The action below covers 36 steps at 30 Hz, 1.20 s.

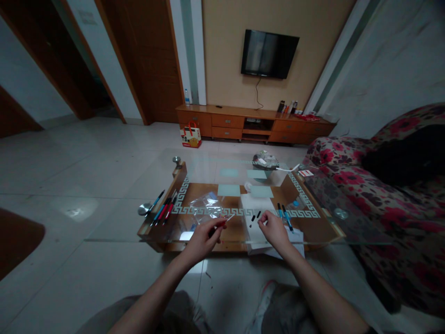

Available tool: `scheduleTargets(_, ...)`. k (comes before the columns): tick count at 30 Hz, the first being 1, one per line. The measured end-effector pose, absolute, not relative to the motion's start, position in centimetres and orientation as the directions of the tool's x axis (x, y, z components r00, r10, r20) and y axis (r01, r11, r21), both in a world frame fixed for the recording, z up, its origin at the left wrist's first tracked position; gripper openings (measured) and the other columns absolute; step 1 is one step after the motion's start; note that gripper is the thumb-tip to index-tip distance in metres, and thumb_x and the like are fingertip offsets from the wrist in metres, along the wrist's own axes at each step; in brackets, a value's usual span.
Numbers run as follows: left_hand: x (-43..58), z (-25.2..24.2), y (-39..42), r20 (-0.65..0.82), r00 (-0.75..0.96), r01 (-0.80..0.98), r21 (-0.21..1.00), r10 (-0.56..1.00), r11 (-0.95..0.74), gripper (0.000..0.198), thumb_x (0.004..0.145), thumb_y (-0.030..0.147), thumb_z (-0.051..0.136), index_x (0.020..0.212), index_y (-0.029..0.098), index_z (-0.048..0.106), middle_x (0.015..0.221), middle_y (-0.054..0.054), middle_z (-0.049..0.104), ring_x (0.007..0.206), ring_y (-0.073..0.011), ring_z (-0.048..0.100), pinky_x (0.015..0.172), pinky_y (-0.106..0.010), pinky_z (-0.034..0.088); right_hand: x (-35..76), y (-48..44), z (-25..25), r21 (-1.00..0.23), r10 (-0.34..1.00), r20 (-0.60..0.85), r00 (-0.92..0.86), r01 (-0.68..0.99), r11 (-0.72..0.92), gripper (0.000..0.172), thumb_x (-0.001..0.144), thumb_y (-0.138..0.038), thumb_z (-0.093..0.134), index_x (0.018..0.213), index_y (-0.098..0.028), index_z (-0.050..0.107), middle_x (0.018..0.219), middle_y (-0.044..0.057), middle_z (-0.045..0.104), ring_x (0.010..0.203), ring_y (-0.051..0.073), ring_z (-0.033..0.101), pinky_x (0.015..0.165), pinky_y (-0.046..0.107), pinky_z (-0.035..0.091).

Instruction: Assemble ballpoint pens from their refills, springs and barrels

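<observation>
My left hand (pixel 203 237) holds a red pen (pixel 221 224) over the glass coffee table (pixel 118 229), its tip pointing right. My right hand (pixel 274 228) hovers over a white sheet of paper (pixel 257 207), its fingers pinched at a small black pen cap (pixel 258 215); a second black cap (pixel 253 218) lies just left of it. Two blue pens (pixel 285 216) lie right of my right hand. A clear plastic bag (pixel 206 205) lies behind my left hand. Several red and blue pens (pixel 162 209) lie at the table's left.
A floral sofa (pixel 392 185) runs along the right, close to the table. A crumpled bag (pixel 264 160) and a small red-and-white card (pixel 306 173) sit at the table's far end. Beyond are a wooden TV cabinet (pixel 255 124), a gift bag (pixel 190 136) and open tiled floor at left.
</observation>
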<state>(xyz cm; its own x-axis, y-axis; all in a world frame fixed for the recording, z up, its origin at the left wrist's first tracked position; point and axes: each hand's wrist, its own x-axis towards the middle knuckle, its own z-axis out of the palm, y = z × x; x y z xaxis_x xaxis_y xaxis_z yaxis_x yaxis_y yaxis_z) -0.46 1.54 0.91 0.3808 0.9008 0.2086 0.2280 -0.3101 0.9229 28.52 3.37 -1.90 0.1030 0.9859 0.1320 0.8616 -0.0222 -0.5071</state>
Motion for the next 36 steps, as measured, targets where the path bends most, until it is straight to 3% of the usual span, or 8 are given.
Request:
scheduleTargets(10,-0.5,0.8,1.5,0.202,0.378,0.238,0.922,0.903,-0.306,0.033,0.095,0.031,0.051,0.123,0.019,0.063,0.102,-0.007,0.07,0.063,-0.0113,0.064,0.063,-0.025,0.056,27.3,2.7,-1.4,-0.39,0.985,0.141,0.1,0.92,-0.038,0.012,0.083,-0.014,0.054,0.075,-0.021,0.06,0.074,0.002,0.067,0.069,0.017,0.058,0.057,0.024,0.025)
scheduleTargets(36,-0.7,0.6,1.5,0.2,0.386,0.25,0.917,0.901,-0.311,0.033,0.095,0.031,0.05,0.124,0.02,0.063,0.103,-0.007,0.07,0.064,-0.012,0.065,0.063,-0.025,0.055,27.4,1.9,0.2,-0.357,0.987,0.156,0.044,0.934,0.015,0.013,0.08,-0.013,0.058,0.07,-0.02,0.057,0.075,0.002,0.066,0.071,0.016,0.057,0.059,0.026,0.025)
